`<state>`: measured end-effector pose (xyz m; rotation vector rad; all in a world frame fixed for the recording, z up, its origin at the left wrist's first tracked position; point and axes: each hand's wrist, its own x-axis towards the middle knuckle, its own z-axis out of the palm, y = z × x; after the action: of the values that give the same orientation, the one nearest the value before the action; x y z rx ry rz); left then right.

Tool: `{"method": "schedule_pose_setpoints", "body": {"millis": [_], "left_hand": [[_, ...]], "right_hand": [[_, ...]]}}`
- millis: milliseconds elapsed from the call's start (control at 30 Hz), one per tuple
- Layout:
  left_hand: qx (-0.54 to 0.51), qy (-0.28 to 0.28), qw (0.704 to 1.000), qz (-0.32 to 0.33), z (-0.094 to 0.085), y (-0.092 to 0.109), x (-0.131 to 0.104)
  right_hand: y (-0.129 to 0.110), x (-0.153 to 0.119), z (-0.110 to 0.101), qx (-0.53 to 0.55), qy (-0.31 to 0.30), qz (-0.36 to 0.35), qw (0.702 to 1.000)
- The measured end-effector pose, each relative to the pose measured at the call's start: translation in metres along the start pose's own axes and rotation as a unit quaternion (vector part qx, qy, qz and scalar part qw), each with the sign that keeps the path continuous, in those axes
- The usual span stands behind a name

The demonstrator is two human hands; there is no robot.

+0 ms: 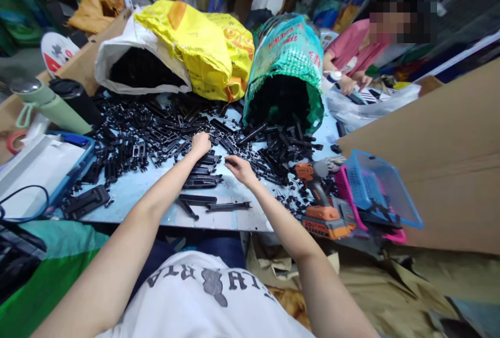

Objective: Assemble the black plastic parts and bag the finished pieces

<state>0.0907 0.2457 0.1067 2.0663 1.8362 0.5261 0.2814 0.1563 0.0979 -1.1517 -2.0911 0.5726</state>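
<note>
Bags (207,46) lie at the table's (236,190) far side, parts (162,132) spread before them. The drill (326,213) sits near right, left of the basket (344,186); at left, the bottle (54,104) stands behind the tray (89,157).

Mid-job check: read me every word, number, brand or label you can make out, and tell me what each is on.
"20V": on the battery of the orange power drill; smaller marks beside it are unreadable.
White shirt: large dark letters, distorted by the angle and folds; no sure reading.
Yellow sack: printing too small.
Green sack: red lettering too blurred.
</note>
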Motion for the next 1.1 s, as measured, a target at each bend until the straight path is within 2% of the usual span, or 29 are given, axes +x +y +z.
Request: {"method": "schedule_pose_setpoints", "body": {"millis": [67,100,133,167,233,333,433,533,633,733,833,1000,1100], "left_hand": [[-0.105,0.031,0.994,-0.021,-0.007,-0.004,-0.024],[-0.194,0.048,0.979,-0.037,-0.011,-0.008,-0.041],[-0.299,0.066,0.95,-0.058,-0.016,-0.013,-0.062],[-0.402,0.08,0.908,-0.084,-0.02,-0.019,-0.084],[-0.538,0.084,0.827,-0.139,-0.028,-0.032,-0.131],[-0.624,0.066,0.744,-0.23,-0.036,-0.048,-0.189],[-0.652,0.053,0.703,-0.28,-0.035,-0.056,-0.219],[-0.647,0.054,0.703,-0.29,-0.03,-0.057,-0.225],[-0.62,0.051,0.727,-0.291,-0.026,-0.058,-0.224],[-0.595,0.019,0.753,-0.281,-0.026,-0.06,-0.223],[-0.571,-0.001,0.778,-0.263,-0.025,-0.063,-0.22],[-0.522,0.013,0.815,-0.25,-0.026,-0.062,-0.216],[-0.485,0.014,0.847,-0.219,-0.027,-0.06,-0.216]], "right_hand": [[-0.018,-0.034,0.007,0.053,0.023,0.021,0.998],[-0.026,-0.05,0.013,0.077,0.031,0.033,0.996],[-0.033,-0.064,0.02,0.099,0.035,0.043,0.994],[-0.039,-0.075,0.028,0.116,0.039,0.051,0.991],[-0.045,-0.09,0.042,0.124,0.047,0.051,0.99],[-0.047,-0.099,0.056,0.067,0.052,0.019,0.996],[-0.047,-0.101,0.058,-0.002,0.026,-0.028,0.999],[-0.048,-0.106,0.056,-0.043,0.008,-0.035,0.998],[-0.047,-0.109,0.056,-0.088,0.014,-0.005,0.996],[-0.043,-0.109,0.059,-0.12,-0.009,-0.001,0.993],[-0.041,-0.107,0.06,-0.146,-0.032,-0.025,0.989],[-0.044,-0.112,0.052,-0.138,-0.039,-0.101,0.985],[-0.044,-0.116,0.045,-0.126,-0.054,-0.109,0.985]]}}
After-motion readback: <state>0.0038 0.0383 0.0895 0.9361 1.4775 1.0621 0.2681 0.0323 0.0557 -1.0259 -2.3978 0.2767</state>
